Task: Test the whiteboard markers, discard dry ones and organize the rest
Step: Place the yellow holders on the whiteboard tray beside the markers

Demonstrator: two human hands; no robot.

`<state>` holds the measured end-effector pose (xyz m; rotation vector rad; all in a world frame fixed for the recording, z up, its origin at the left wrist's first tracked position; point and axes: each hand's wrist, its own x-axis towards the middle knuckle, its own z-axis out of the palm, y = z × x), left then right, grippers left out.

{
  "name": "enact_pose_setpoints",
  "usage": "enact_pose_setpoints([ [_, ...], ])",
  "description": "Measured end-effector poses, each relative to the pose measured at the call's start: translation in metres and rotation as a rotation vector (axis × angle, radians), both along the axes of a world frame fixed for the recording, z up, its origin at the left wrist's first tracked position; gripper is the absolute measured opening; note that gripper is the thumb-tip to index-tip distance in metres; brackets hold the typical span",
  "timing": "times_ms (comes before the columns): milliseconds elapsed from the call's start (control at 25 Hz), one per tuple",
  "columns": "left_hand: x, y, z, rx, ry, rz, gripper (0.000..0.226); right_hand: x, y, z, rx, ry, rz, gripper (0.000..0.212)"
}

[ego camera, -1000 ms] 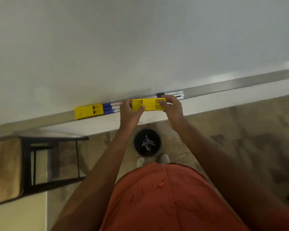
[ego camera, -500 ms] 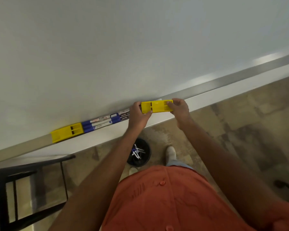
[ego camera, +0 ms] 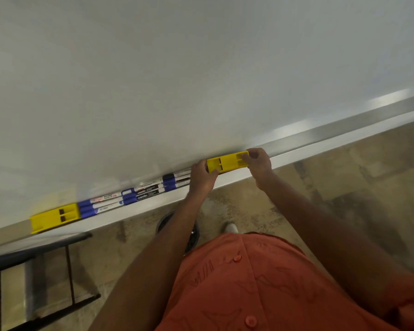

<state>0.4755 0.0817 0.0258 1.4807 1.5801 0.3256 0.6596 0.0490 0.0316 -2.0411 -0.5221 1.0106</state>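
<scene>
Both hands hold a yellow plastic block (ego camera: 227, 161) on the whiteboard's metal tray (ego camera: 320, 137). My left hand (ego camera: 201, 176) grips its left end and my right hand (ego camera: 257, 161) grips its right end. Left of my hands, several blue-capped whiteboard markers (ego camera: 134, 195) lie end to end in rows along the tray. A second yellow block (ego camera: 55, 217) sits at the left end of that row. The whiteboard (ego camera: 201, 68) fills the upper view and looks blank.
A round black bin (ego camera: 191, 235) stands on the floor below the tray, mostly hidden by my left forearm. A black metal frame of a table or chair (ego camera: 34, 283) is at the lower left. The floor is mottled beige tile.
The view has shifted, so the tray and markers now sit further left. Both hands keep their hold on the yellow block, which has slid right, further from the left block, uncovering more markers.
</scene>
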Motion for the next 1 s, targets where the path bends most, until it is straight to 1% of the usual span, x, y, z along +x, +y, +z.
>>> enact_pose_setpoints([
  [120,0.014,-0.002,0.005,0.014,0.007,0.003,0.018,0.014,0.001,-0.005,0.004,-0.014,0.046,0.028],
  [400,0.027,-0.005,0.011,-0.005,0.042,0.017,0.018,0.020,-0.001,-0.005,0.034,-0.053,0.232,0.027],
  [560,0.029,-0.013,0.013,0.042,0.049,-0.031,0.035,0.019,-0.005,-0.004,0.046,-0.105,0.331,0.021],
  [680,0.030,-0.023,0.017,0.082,0.075,-0.094,0.042,0.017,-0.005,-0.008,0.060,-0.157,0.390,0.016],
  [800,0.027,-0.027,0.012,0.095,0.131,-0.144,0.050,0.014,-0.003,-0.010,0.061,-0.144,0.427,0.018],
  [1000,0.018,-0.028,0.010,0.127,0.185,-0.220,0.053,0.010,-0.003,-0.011,0.063,-0.130,0.445,0.024],
])
